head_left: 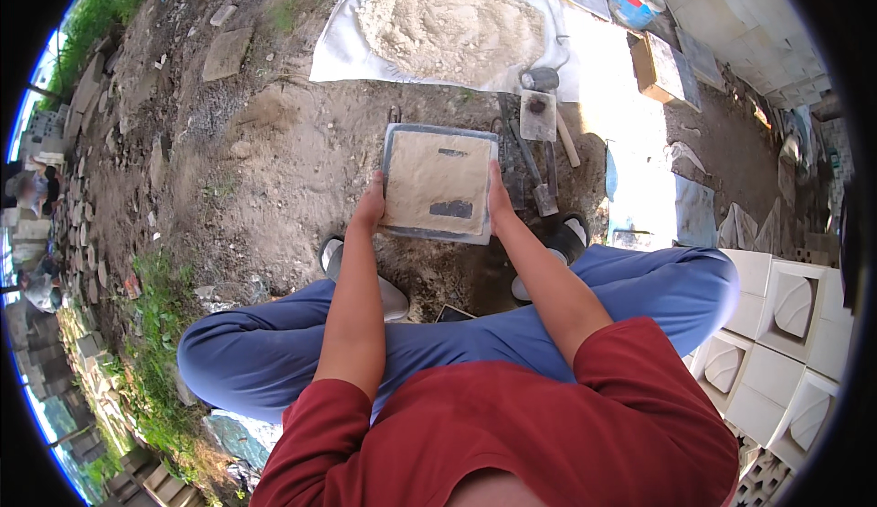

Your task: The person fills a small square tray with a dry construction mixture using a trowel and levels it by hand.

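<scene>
Between my two hands is a square, shallow mould (437, 178) with a dark grey rim, filled with pale sandy material. Two dark patches show through the fill, a small one near its far edge and a larger one near its close edge. My left hand (371, 204) grips the left side, fingers partly hidden under it. On the opposite side, my right hand (498, 201) holds the rim the same way. Just right of the mould lie a small trowel (545, 200) and a light block (538, 116) with a dark spot.
A white sheet (333, 55) ahead carries a heap of pale powder (452, 27). At the far right stand a paint bucket (637, 5) and a box (656, 67). A wooden handle (568, 143) lies near the tools. Patterned blocks (790, 306) are stacked at the right.
</scene>
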{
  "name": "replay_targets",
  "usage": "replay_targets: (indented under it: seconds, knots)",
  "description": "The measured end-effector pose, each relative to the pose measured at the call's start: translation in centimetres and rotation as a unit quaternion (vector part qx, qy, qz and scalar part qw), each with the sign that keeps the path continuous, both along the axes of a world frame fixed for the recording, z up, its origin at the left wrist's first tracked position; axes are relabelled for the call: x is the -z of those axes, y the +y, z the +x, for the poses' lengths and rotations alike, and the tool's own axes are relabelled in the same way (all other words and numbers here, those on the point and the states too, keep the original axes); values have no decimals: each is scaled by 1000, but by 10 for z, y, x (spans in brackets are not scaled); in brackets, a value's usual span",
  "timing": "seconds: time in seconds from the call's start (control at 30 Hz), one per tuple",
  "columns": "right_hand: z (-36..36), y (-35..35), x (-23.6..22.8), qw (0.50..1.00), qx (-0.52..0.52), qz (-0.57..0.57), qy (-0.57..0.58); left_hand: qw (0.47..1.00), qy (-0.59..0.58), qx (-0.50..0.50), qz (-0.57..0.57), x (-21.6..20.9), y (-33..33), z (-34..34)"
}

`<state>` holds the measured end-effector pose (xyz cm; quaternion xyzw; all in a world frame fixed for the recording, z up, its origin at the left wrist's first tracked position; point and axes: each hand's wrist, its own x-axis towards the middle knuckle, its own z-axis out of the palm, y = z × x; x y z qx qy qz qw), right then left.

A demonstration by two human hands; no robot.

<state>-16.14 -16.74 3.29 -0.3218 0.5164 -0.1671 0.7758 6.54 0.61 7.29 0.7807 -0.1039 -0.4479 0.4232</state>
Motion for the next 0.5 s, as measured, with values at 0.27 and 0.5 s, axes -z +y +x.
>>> replay_targets:
  seconds: [0.27,0.5]
  knots:
    - [-1,22,-24,999,1,29,-14,993,3,-66,97,43,20,33]
    - [-12,28,-15,997,-22,-23,68,997,4,-36,74,27,15,9]
